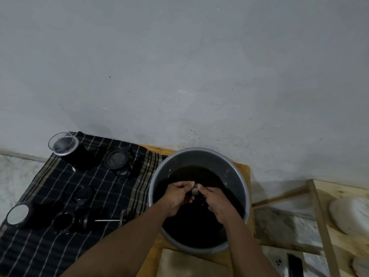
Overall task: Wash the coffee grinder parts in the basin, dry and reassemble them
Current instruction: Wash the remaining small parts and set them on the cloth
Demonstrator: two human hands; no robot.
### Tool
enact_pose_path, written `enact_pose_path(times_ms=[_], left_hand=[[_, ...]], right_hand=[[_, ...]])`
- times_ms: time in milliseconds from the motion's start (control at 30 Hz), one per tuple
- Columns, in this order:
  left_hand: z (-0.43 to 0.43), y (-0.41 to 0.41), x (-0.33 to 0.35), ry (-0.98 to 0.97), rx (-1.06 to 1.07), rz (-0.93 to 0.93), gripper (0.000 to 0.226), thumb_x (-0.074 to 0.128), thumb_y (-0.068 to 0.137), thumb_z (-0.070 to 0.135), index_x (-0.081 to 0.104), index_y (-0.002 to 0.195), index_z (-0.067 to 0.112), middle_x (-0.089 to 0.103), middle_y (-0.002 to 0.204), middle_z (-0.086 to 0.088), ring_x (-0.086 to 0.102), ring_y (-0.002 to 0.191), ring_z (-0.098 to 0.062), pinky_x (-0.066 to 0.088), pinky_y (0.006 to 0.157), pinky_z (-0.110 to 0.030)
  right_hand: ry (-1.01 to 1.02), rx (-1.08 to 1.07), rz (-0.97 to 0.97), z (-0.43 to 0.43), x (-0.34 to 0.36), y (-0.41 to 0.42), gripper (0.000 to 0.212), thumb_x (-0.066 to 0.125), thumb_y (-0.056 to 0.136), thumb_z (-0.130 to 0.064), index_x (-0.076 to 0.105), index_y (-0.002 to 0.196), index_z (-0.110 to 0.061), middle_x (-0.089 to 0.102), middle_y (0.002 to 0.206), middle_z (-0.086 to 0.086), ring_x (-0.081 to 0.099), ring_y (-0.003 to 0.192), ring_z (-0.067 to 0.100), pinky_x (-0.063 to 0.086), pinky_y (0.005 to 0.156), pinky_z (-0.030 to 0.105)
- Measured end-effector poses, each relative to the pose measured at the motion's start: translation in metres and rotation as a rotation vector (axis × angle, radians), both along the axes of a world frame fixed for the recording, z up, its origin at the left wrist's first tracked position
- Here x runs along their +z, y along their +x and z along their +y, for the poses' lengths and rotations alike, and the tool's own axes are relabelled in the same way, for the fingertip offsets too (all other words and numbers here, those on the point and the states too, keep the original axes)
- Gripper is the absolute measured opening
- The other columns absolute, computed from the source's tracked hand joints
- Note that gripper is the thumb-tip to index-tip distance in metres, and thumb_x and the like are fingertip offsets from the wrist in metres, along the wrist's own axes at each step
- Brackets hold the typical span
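A plain grey plastered wall [179, 66] rises behind a wooden table [242, 171], pale speckled floor [18, 170] left, wooden frame [319, 212] right.

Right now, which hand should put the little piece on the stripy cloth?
The left hand, probably. Both hands hold the small grey part over the basin, but the striped cloth lies to the basin's left; the right hand would have to cross over.

Forearms [129, 236] were bare to the frame edge (any sleeve was off-camera). Left hand [177, 196] and right hand [216, 202] were bare too.
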State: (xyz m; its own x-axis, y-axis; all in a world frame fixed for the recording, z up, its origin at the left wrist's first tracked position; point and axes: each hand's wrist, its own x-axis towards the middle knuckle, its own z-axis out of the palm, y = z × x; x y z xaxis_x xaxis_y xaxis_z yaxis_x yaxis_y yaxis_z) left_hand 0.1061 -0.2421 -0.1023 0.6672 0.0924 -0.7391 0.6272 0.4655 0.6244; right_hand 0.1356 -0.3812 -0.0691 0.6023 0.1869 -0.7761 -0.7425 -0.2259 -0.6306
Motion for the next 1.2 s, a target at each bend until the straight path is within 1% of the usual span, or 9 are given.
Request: enact_pose_path(times_ms=[200, 400, 533, 667, 767, 867, 967, 1033, 1200], left_hand=[[-0.003, 0.006, 0.011, -0.029, 0.013, -0.034, 0.011, 0.068, 0.096, 0.010, 0.073, 0.104, 0.004, 0.075, 0.097, -0.013, 0.068, 0.076, -0.023, 0.059, 0.066, -0.029], [-0.004, 0.010, 0.017, -0.089, 0.030, 0.015, 0.015, 0.071, 0.096, 0.020, 0.070, 0.100, 0.007, 0.073, 0.082, -0.011, 0.063, 0.067, -0.021, 0.054, 0.060, -0.032], [-0.008, 0.015, 0.022, -0.071, -0.022, 0.026, 0.012, 0.071, 0.096, 0.018, 0.067, 0.099, 0.008, 0.072, 0.084, -0.010, 0.064, 0.063, -0.021, 0.056, 0.059, -0.031], [-0.012, 0.008, 0.019, -0.038, -0.005, 0.063, 0.017, 0.066, 0.099, 0.020, 0.065, 0.105, 0.003, 0.074, 0.100, -0.016, 0.067, 0.071, -0.025, 0.059, 0.065, -0.032], [-0.014, 0.002, 0.015, -0.026, 0.037, 0.081, 0.018, 0.065, 0.100, 0.022, 0.061, 0.107, 0.006, 0.072, 0.103, -0.016, 0.067, 0.072, -0.026, 0.060, 0.063, -0.033], [-0.015, 0.001, 0.019, -0.015, 0.040, 0.069, 0.022, 0.064, 0.101, 0.022, 0.065, 0.114, 0.004, 0.071, 0.110, -0.015, 0.066, 0.079, -0.026, 0.060, 0.070, -0.034], [-0.012, 0.008, 0.026, 0.009, 0.064, 0.028, 0.018, 0.054, 0.105, 0.018, 0.067, 0.115, 0.012, 0.070, 0.114, -0.013, 0.064, 0.085, -0.025, 0.056, 0.076, -0.036], [-0.009, 0.011, 0.031, -0.038, 0.080, 0.013, 0.023, 0.045, 0.108, 0.016, 0.067, 0.117, 0.013, 0.070, 0.112, -0.011, 0.062, 0.085, -0.024, 0.051, 0.073, -0.035], [0.002, 0.011, 0.039, -0.186, 0.138, 0.008, 0.032, 0.036, 0.109, 0.016, 0.068, 0.109, 0.013, 0.068, 0.110, -0.011, 0.062, 0.089, -0.026, 0.043, 0.062, -0.033]], right_hand=[[0.134, -0.256, -0.004, 0.001, -0.002, -0.005, 0.013, 0.070, 0.093, -0.025, 0.077, 0.101, -0.017, 0.073, 0.083, -0.003, 0.058, 0.078, 0.013, 0.045, 0.071, 0.027], [-0.067, 0.039, -0.403, 0.004, -0.010, -0.008, 0.020, 0.066, 0.096, -0.022, 0.077, 0.085, -0.009, 0.077, 0.079, 0.008, 0.072, 0.077, 0.024, 0.055, 0.074, 0.034], [-0.019, -0.362, -0.205, 0.020, -0.011, -0.010, 0.030, 0.058, 0.102, -0.031, 0.074, 0.089, -0.008, 0.074, 0.077, 0.007, 0.066, 0.065, 0.019, 0.052, 0.059, 0.030], [-0.005, -0.567, -0.060, 0.028, -0.006, -0.007, 0.017, 0.078, 0.088, -0.018, 0.070, 0.085, -0.003, 0.068, 0.072, 0.008, 0.057, 0.053, 0.017, 0.047, 0.045, 0.025], [-0.271, -0.521, -0.286, 0.029, -0.011, -0.004, 0.029, 0.092, 0.070, -0.018, 0.068, 0.077, -0.003, 0.072, 0.073, 0.009, 0.070, 0.066, 0.023, 0.059, 0.060, 0.035], [-0.371, -0.468, -0.440, 0.025, -0.011, -0.002, 0.028, 0.083, 0.082, -0.026, 0.068, 0.067, -0.007, 0.071, 0.067, 0.009, 0.069, 0.068, 0.024, 0.056, 0.069, 0.036], [-0.343, -0.492, -0.448, 0.015, -0.014, 0.003, 0.016, 0.061, 0.100, -0.016, 0.073, 0.109, -0.013, 0.075, 0.097, 0.015, 0.070, 0.088, 0.030, 0.057, 0.085, 0.042], [-0.265, -0.402, -0.446, 0.012, -0.010, 0.003, 0.045, 0.057, 0.100, -0.005, 0.053, 0.143, -0.015, 0.069, 0.118, 0.012, 0.065, 0.103, 0.026, 0.052, 0.093, 0.036], [-0.069, -0.292, -0.369, 0.001, 0.002, 0.004, 0.026, 0.060, 0.101, -0.027, 0.065, 0.126, -0.020, 0.067, 0.119, 0.001, 0.066, 0.102, 0.020, 0.058, 0.084, 0.039]])
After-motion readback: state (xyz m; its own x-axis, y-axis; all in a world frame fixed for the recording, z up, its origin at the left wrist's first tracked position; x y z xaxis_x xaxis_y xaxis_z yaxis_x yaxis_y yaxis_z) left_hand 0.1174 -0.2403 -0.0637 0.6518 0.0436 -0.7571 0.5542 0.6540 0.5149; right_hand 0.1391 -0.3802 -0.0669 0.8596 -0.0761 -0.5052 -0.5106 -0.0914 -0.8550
